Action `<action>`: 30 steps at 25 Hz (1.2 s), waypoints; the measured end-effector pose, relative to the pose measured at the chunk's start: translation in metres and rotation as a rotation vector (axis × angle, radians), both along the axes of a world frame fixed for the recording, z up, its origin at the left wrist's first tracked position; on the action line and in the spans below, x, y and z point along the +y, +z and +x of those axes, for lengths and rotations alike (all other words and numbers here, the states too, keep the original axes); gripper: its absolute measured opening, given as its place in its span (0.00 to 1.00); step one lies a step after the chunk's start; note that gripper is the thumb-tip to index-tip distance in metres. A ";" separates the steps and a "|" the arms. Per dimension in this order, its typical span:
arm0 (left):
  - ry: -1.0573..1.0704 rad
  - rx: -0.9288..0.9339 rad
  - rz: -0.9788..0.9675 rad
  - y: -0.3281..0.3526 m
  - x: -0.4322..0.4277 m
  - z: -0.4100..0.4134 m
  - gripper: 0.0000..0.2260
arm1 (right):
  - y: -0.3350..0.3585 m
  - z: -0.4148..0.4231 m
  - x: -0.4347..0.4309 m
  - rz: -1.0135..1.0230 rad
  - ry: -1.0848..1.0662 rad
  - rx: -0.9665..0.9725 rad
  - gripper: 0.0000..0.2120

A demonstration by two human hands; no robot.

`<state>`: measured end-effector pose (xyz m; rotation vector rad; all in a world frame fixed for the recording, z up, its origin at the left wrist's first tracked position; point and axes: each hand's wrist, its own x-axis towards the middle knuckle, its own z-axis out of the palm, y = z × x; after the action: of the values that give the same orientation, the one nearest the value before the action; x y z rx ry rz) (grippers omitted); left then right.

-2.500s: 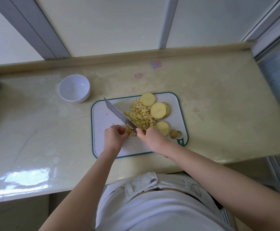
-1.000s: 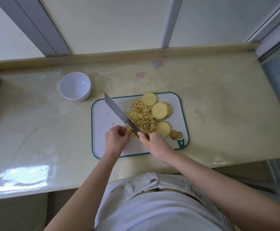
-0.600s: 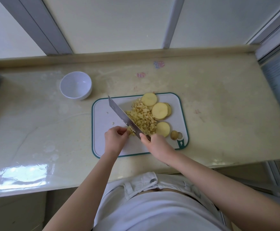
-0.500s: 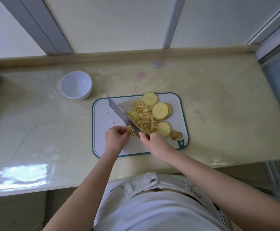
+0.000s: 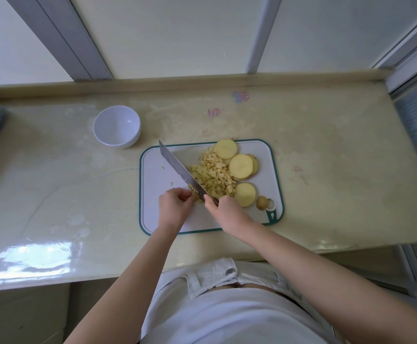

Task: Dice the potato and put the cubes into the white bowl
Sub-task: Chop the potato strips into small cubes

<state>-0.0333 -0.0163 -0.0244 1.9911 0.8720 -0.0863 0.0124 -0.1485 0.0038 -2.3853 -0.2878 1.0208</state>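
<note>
Dicing station, head view: left hand (image 5: 175, 204) and right hand (image 5: 227, 209) meet over the near half of the cutting board (image 5: 158, 175).
Left hand: fingers are curled down, and their tips pinch a small potato piece (image 5: 194, 194) against the board.
Right hand: fingers are wrapped tight round the handle of the knife (image 5: 180, 170); the handle itself is hidden in the fist.
Blade axis: it runs diagonally from the right-hand fingers, away and leftward, with the tip well beyond the left fingertips.
Key relation: the potato piece sits just right of the left fingertips, between them and the blade. Its long axis is too small to tell.
Cubes (image 5: 215, 177): the pile lies on the far side of the blade, just beyond the right-hand fingers.
Slices (image 5: 241, 166): uncut rounds lie beyond and to the right of the pile.
White bowl (image 5: 117, 126): it stands empty, well apart, beyond and left of the left fingers. The left hand is nearer to it.
Change: compared with 2.5 s ago, hands, blade diagonal and slices are in matching positions. The bowl was empty then as well.
</note>
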 end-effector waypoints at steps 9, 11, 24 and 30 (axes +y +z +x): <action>-0.018 -0.028 0.022 -0.007 -0.001 -0.003 0.01 | 0.000 0.013 -0.006 0.013 0.014 -0.030 0.28; -0.012 -0.032 0.017 -0.006 -0.002 -0.003 0.01 | 0.000 0.011 -0.009 0.023 0.013 -0.020 0.28; 0.047 -0.016 -0.016 -0.003 -0.003 -0.010 0.02 | 0.014 -0.007 -0.023 0.102 -0.030 0.024 0.27; 0.044 0.026 -0.009 -0.004 -0.002 -0.007 0.02 | 0.016 -0.011 -0.028 0.037 0.045 0.009 0.26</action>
<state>-0.0400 -0.0186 -0.0289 1.9657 0.9300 -0.0913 0.0018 -0.1763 0.0198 -2.3501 -0.3553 1.0374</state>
